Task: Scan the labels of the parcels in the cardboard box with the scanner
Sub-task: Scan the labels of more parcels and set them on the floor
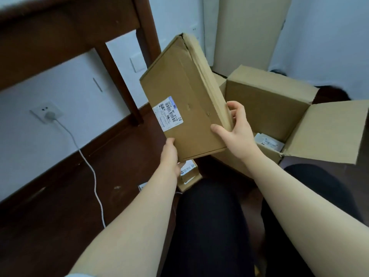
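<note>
A flat brown cardboard parcel [187, 90] is held up in front of me, tilted, with its white barcode label [167, 113] facing me. My left hand [169, 156] grips its lower left corner from below. My right hand [235, 128] holds its lower right edge, thumb on the front face and fingers round the side. To the right stands the large open cardboard box [267, 104], with a labelled parcel [267, 143] lying inside at the bottom. No scanner is in sight.
A small labelled parcel [188, 172] lies on the dark wooden floor by my knees. A dark wooden table leg [119, 84] stands to the left. A white cable [89, 166] runs from a wall socket [48, 114] across the floor. A tall cardboard sheet [247, 31] leans against the wall.
</note>
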